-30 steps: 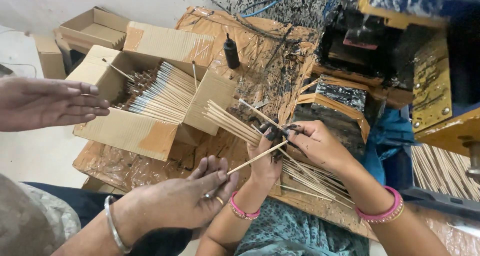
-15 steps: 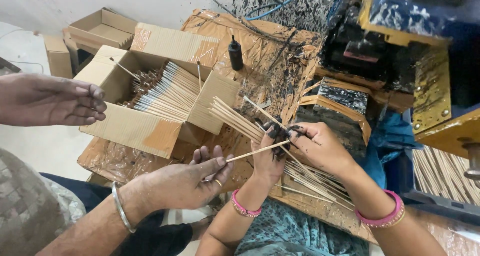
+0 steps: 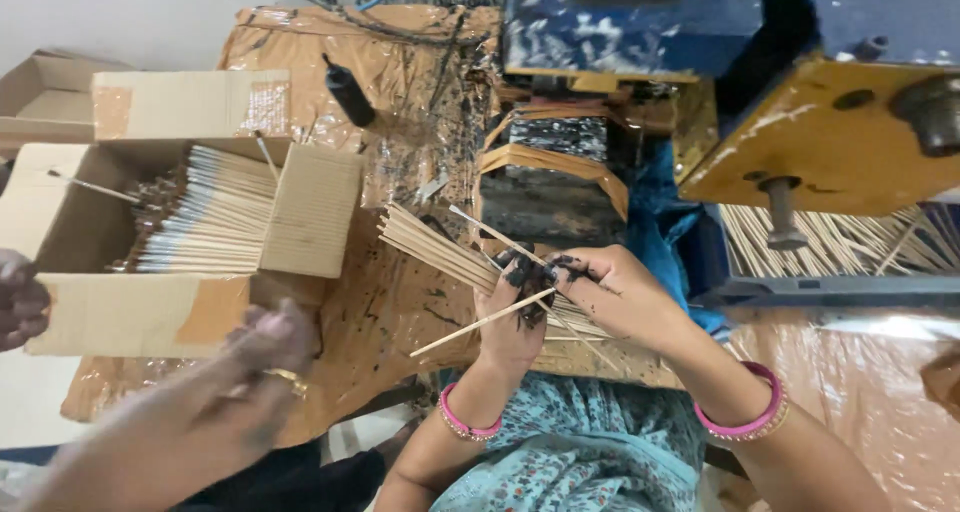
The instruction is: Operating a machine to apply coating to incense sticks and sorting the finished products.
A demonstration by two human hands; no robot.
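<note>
A: Report hands and clearance.

B: I see the left hand [image 3: 512, 317] and right hand [image 3: 610, 290] closed together on a fan of bare sticks [image 3: 450, 255], held over the worktop [image 3: 380, 302]. One loose stick [image 3: 480, 324] juts down-left from the grip. Open room lies left, towards the cardboard box [image 3: 140, 307] of coated sticks [image 3: 215, 212].

A: Obstructions?

B: A co-worker's blurred hand [image 3: 262, 344] crosses the lower left. The machine [image 3: 800, 102] is cut off at the top edge, crowding the right.
</note>
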